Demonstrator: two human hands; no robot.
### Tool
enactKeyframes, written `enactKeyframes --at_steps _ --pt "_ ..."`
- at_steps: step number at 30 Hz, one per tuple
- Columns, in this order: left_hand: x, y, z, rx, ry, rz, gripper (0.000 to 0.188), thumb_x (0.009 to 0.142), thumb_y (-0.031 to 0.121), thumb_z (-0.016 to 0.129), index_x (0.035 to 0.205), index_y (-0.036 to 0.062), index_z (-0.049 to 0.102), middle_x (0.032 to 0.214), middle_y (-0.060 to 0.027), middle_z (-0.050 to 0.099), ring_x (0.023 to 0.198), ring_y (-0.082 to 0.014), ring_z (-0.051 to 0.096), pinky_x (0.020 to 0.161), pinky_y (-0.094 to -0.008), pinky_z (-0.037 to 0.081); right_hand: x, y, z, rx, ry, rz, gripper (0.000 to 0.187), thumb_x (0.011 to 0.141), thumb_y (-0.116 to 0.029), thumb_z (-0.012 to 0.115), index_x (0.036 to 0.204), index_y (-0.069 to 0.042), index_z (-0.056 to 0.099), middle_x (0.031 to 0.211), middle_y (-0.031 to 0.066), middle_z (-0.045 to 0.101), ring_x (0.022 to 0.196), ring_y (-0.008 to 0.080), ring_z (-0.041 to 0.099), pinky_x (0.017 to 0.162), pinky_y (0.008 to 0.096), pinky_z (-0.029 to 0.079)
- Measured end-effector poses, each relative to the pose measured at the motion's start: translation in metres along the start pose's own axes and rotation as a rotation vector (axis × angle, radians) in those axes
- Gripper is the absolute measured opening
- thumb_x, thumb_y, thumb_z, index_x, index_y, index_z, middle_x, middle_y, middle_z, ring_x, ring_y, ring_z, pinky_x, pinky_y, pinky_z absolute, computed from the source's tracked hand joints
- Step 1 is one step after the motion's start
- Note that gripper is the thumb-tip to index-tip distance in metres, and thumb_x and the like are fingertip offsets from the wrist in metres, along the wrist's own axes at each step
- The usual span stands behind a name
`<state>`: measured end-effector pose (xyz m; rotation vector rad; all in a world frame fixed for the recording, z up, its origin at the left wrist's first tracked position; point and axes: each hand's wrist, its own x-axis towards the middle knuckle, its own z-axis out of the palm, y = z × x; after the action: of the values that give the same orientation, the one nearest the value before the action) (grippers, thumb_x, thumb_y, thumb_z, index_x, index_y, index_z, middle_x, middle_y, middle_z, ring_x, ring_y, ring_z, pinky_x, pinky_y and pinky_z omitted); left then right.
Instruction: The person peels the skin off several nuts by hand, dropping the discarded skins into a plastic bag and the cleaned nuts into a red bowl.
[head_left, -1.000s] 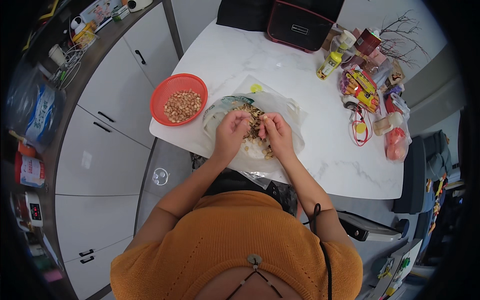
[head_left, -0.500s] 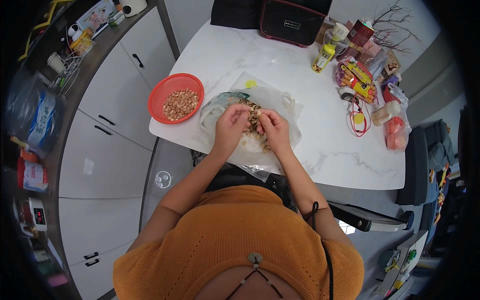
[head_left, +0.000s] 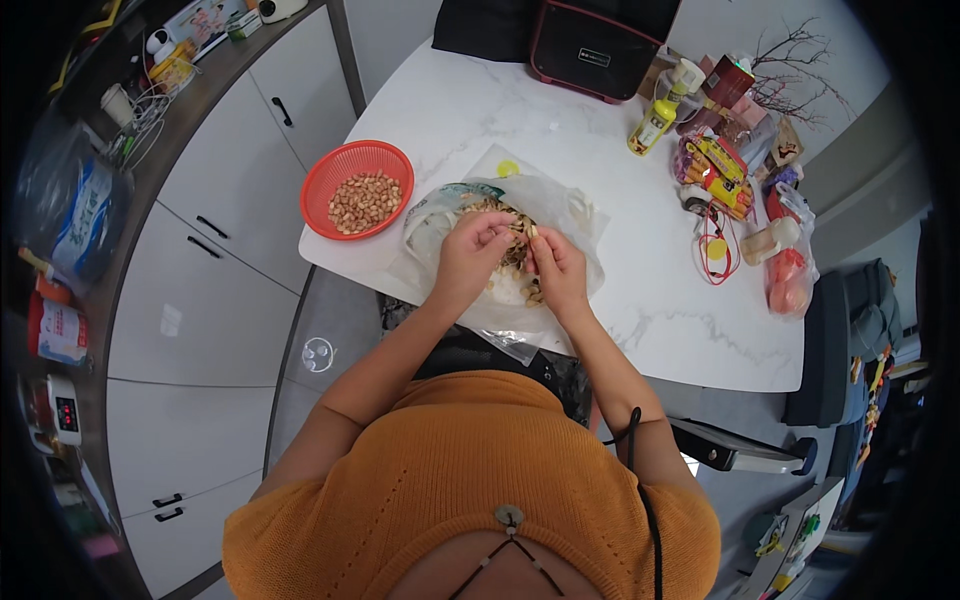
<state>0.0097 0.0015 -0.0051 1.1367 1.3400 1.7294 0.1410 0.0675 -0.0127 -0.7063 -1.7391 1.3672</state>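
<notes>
Now 2 hands, left hand & right hand, pinching peanut over bag.

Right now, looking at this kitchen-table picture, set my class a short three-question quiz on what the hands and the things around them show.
1. True or false: the red basket holding shelled peanuts stands to the person's left of the plastic bag.
2. Multiple choice: where are the left hand and right hand? A) inside the basket B) close together over the pile of peanut shells on the bag C) on the yellow bottle
3. Fill in: the table top is white ____-patterned.

Key: 1 true; 2 B; 3 marble
</notes>
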Motion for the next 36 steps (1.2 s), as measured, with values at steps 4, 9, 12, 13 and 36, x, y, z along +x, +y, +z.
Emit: enactKeyframes --at_steps 4,9,12,13,36 --pt "0.002 0.007 0.005 0.025 -0.007 0.096 0.016 0.08 0.001 0.056 0.095 -0.0011 0.059 0.089 -0.0015 0.049 0.07 -0.0044 0.048 0.062 -0.0159 0.041 -0.001 0.001 0.004 -0.006 0.036 -0.035 0.017 0.087 -0.012 0.049 0.092 0.0 0.06 0.068 0.0024 0.052 0.054 0.0073 0.046 0.052 0.0204 0.038" --pt "0.002 0.005 0.003 0.124 0.01 0.091 0.012 0.079 0.0 0.058 0.09 -0.0009 0.06 0.088 -0.002 0.049 0.07 -0.0048 0.048 0.062 -0.0162 0.041 -0.001 -0.004 0.01 -0.085 0.023 -0.082 0.017 0.087 -0.012 0.05 0.096 -0.001 0.06 0.068 0.0024 0.052 0.055 0.007 0.046 0.051 0.02 0.038" --pt "0.002 0.001 0.004 0.136 0.051 0.104 0.008 0.079 0.0 0.058 0.087 -0.0006 0.059 0.083 -0.0006 0.051 0.068 -0.0043 0.048 0.061 -0.0159 0.041 -0.001 -0.011 0.014 -0.136 0.028 -0.047 0.016 0.085 -0.011 0.052 0.093 -0.001 0.061 0.07 0.0058 0.054 0.057 0.0103 0.049 0.053 0.0226 0.04" --pt "0.002 0.0 0.003 0.107 0.064 0.086 0.007 0.079 0.0 0.057 0.086 -0.0005 0.058 0.08 -0.0001 0.052 0.067 -0.0041 0.048 0.061 -0.0158 0.04 -0.001 -0.013 0.016 -0.158 0.028 -0.03 0.015 0.085 -0.011 0.052 0.093 -0.001 0.061 0.071 0.0066 0.055 0.058 0.0113 0.05 0.054 0.0234 0.04" --pt "0.004 -0.026 0.009 -0.296 0.077 0.043 0.007 0.085 0.006 0.05 0.091 0.0024 0.051 0.077 -0.001 0.054 0.063 -0.0038 0.049 0.054 -0.0167 0.041 0.014 -0.007 0.009 -0.218 -0.104 -0.043 0.009 0.087 -0.01 0.051 0.088 -0.001 0.053 0.066 -0.0004 0.051 0.053 0.0044 0.044 0.047 0.0179 0.036"
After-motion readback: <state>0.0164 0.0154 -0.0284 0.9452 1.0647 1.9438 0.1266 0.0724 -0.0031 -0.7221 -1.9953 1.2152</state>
